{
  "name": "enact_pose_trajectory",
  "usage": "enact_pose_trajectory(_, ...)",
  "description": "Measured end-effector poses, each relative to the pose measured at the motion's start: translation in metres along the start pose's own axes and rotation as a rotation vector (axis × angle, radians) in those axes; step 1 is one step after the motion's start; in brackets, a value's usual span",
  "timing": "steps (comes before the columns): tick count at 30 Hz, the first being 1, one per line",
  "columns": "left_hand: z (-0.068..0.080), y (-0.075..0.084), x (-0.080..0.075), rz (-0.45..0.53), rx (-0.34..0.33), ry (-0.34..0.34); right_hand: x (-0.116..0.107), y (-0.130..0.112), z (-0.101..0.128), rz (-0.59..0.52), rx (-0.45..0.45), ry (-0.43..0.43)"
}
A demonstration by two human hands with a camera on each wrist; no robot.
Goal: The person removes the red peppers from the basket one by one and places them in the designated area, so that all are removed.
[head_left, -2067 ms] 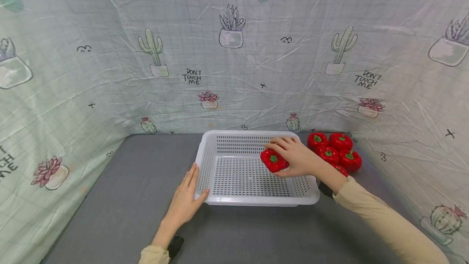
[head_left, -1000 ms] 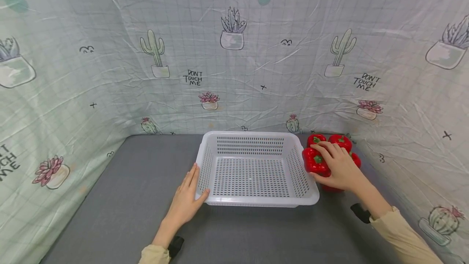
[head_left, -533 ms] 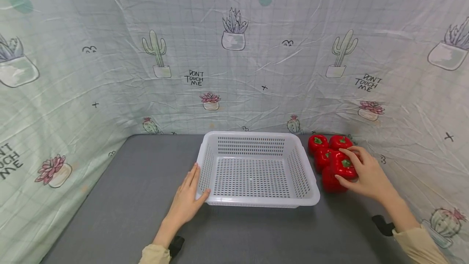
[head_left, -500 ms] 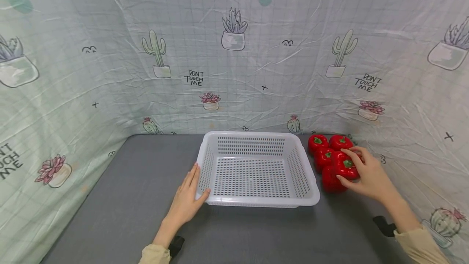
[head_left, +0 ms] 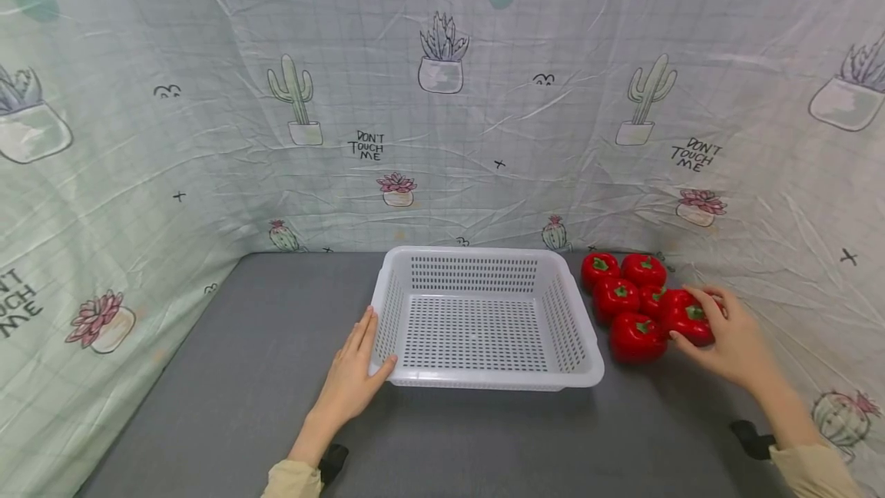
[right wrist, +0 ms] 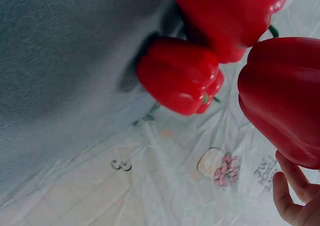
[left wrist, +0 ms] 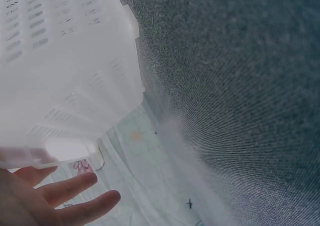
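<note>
My right hand (head_left: 736,336) grips a red bell pepper (head_left: 686,317) with a green stem, at the right side of a cluster of similar peppers. In the right wrist view this held pepper (right wrist: 282,98) looks large, apart from the table, with fingertips (right wrist: 285,191) against its side. My left hand (head_left: 349,371) rests on the left rim of a white plastic basket (head_left: 487,381), fingers extended and thumb at the front corner. The left wrist view shows those fingers (left wrist: 75,188) beside the basket's slotted outer wall (left wrist: 65,81). Nothing lies inside the basket.
Several red bell peppers (head_left: 638,336) stand close together just right of the basket on the grey tabletop (head_left: 484,444). A cactus-print cloth (head_left: 498,121) hangs behind and along both sides, close to my right hand.
My right hand has carried the pepper from above the basket, over the other peppers, to their right side, uncovering the cluster. The left hand and basket stay put.
</note>
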State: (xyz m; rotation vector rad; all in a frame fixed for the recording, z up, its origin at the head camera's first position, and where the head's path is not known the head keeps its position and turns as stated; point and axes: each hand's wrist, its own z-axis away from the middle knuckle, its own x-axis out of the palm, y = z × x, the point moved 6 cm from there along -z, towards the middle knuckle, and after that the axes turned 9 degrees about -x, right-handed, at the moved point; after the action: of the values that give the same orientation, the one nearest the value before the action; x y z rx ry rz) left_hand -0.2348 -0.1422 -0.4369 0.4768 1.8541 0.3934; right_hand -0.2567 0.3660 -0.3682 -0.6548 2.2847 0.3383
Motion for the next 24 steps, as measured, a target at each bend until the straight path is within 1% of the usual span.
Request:
enact_pose_trajectory(4,0.000,-0.001,0.001,0.000,0.000,0.001,-0.002,0.005,0.006,-0.013,0.070,-0.026)
enact_pose_trajectory(7,0.000,-0.001,0.000,-0.001,0.001,0.000,-0.002,0.008,0.009,-0.017,0.099,-0.042)
enact_pose_trajectory(10,0.000,0.000,0.000,-0.002,0.000,0.000,-0.003,0.011,0.013,0.001,0.107,-0.052)
enact_pose_trajectory(17,0.000,0.000,0.000,-0.002,0.000,0.002,0.006,0.022,0.025,0.055,0.115,-0.119)
enact_pose_trajectory(24,0.000,0.001,-0.001,0.006,0.004,0.005,0.016,0.025,0.034,0.030,0.089,-0.146)
